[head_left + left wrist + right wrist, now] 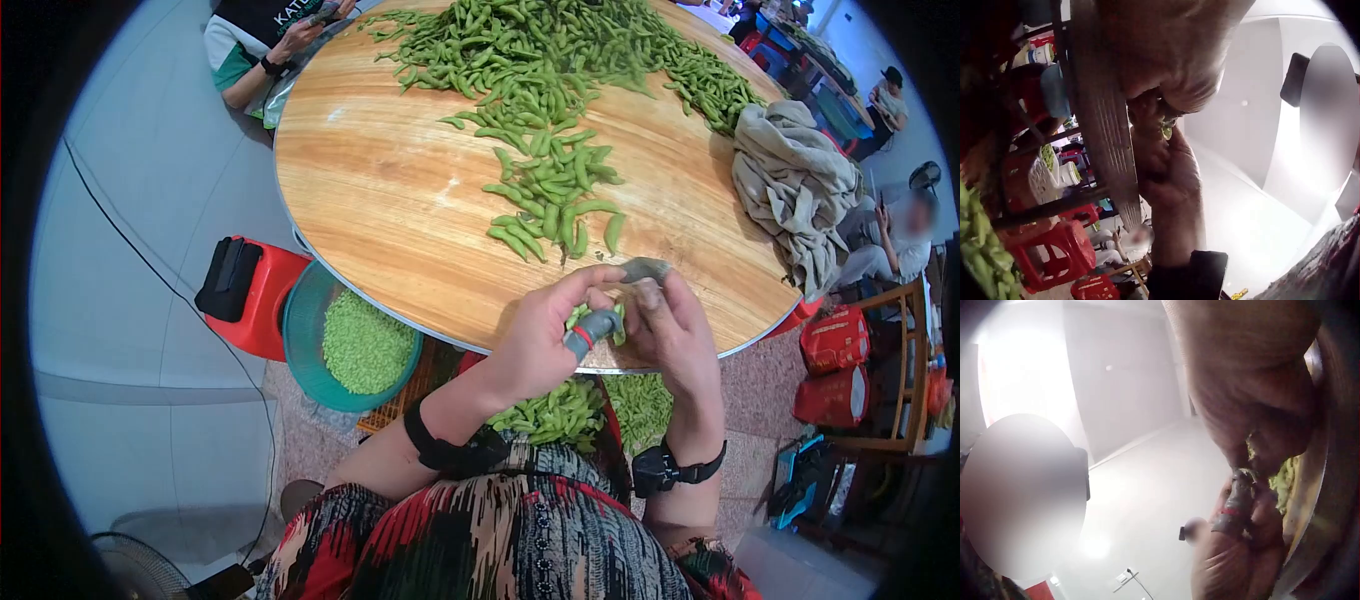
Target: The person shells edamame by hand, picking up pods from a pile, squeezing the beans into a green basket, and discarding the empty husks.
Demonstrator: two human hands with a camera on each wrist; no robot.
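My left hand [540,335] and right hand [682,335] meet over the near edge of the wooden table [380,200]. Both hands have curled fingers around green pods [618,325]. A grey cover with a red band [597,327] wraps the left thumb; another grey cover [645,268] shows where the index fingers meet. In the right wrist view, the right hand [1254,387] pinches green matter against the covered left thumb [1235,503]. The left wrist view shows the left hand [1172,50] above the right [1175,178], contact partly hidden. A pod pile [540,60] reaches toward the hands.
A teal basket [300,330] of shelled beans [368,345] stands below the table's left edge, beside a red container [262,300]. More pods [550,410] lie by the lap. A crumpled cloth [795,185] rests on the right edge. Other people sit farther off.
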